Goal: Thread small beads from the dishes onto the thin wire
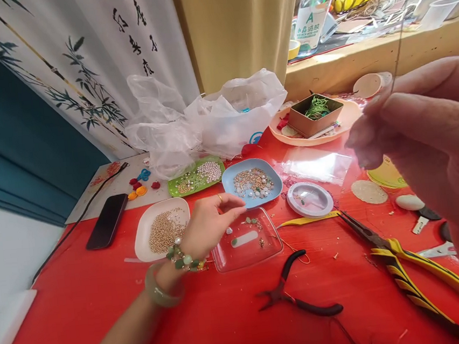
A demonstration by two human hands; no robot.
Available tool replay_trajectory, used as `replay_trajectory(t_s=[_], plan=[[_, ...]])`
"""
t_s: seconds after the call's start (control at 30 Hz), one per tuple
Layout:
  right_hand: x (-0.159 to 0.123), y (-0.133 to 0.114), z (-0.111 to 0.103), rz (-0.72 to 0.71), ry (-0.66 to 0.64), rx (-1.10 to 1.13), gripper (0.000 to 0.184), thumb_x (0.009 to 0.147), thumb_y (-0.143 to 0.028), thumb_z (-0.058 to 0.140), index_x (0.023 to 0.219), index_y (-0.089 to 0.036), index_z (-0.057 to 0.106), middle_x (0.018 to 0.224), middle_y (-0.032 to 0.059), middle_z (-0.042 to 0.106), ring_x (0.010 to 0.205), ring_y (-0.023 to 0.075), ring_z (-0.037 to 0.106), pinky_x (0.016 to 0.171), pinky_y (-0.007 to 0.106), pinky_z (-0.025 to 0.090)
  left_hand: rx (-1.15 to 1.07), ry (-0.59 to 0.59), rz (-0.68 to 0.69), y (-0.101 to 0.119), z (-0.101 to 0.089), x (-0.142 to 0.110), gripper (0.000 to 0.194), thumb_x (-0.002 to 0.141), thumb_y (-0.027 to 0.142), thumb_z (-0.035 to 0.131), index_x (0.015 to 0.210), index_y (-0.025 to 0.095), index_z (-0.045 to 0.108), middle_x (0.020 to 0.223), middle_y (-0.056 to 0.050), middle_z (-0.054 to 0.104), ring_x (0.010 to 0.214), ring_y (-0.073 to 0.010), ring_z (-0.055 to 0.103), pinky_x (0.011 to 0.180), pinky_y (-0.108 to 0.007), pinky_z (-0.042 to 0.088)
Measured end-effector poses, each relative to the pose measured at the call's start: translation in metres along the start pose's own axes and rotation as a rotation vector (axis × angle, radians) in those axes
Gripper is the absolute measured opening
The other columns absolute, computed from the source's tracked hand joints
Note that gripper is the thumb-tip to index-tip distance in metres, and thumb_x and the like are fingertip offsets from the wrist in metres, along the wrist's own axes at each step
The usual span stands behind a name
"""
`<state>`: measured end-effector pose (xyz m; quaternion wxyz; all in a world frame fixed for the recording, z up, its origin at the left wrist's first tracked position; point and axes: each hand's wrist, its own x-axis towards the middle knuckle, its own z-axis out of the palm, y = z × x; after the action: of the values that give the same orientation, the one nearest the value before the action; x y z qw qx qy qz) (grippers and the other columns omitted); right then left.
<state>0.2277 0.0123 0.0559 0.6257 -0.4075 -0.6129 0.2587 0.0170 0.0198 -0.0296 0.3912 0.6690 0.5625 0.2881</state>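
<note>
Close to the camera, my right hand (424,126) is closed, thumb against fingers, pinching a thin dark strand (399,42) that rises almost straight up. Whether the strand is wire or thread I cannot tell. My left hand (210,220) hovers by the left edge of a clear tray (244,265), thumb and forefinger brought together; anything between them is too small to make out. Inside the tray lie several green beads (252,221) and small gold pieces (262,242). A green bead bracelet (186,259) and a bangle (160,292) circle my left wrist.
Around the clear tray stand a white dish (141,240) of gold beads, a green tray (174,188) and a blue dish (274,194). Black-handled pliers (282,294), yellow-black pliers (387,249), yellow tweezers (309,220) and a round lidded box (310,199) lie nearby. A phone (107,221) rests left.
</note>
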Motion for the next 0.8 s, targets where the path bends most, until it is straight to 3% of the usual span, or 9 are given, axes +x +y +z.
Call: replay_trajectory(t_s=[0.13, 0.23, 0.4, 0.8], plan=[[0.001, 0.003, 0.001, 0.072, 0.044, -0.141, 0.006, 0.072, -0.019, 0.061, 0.066, -0.019, 0.064, 0.061, -0.0025, 0.062, 0.053, 0.0071, 0.058, 0.044, 0.021, 0.046, 0.324, -0.135, 0.104, -0.009, 0.009, -0.001, 0.013, 0.074, 0.022, 0.056, 0.080, 0.019, 0.066, 0.077, -0.002, 0.068, 0.067, -0.0145, 0.060, 0.065, -0.027, 0.044], [0.004, 0.008, 0.003, 0.105, -0.001, -0.235, 0.005, 0.070, -0.021, 0.063, 0.068, -0.017, 0.066, 0.061, -0.0025, 0.064, 0.056, 0.0079, 0.060, 0.044, 0.018, 0.049, 0.456, -0.212, 0.207, -0.014, 0.017, -0.003, 0.014, 0.074, 0.021, 0.055, 0.083, 0.019, 0.065, 0.082, -0.002, 0.067, 0.070, -0.0148, 0.059, 0.066, -0.027, 0.044], [0.004, 0.013, 0.006, 0.117, -0.133, -0.275, 0.010, 0.072, -0.021, 0.060, 0.068, -0.014, 0.065, 0.067, -0.0008, 0.066, 0.060, 0.0072, 0.060, 0.048, 0.014, 0.051, 0.504, -0.274, 0.235, -0.016, 0.026, -0.006, 0.014, 0.076, 0.024, 0.054, 0.087, 0.021, 0.063, 0.090, -0.002, 0.061, 0.072, -0.0146, 0.056, 0.063, -0.026, 0.043], [0.003, 0.011, 0.005, 0.108, -0.115, -0.271, 0.009, 0.071, -0.022, 0.061, 0.069, -0.015, 0.066, 0.065, 0.0000, 0.065, 0.059, 0.0084, 0.060, 0.048, 0.017, 0.050, 0.542, -0.305, 0.258, -0.020, 0.033, -0.007, 0.009, 0.076, 0.015, 0.052, 0.075, 0.018, 0.061, 0.084, -0.001, 0.061, 0.078, -0.0152, 0.056, 0.069, -0.026, 0.042]])
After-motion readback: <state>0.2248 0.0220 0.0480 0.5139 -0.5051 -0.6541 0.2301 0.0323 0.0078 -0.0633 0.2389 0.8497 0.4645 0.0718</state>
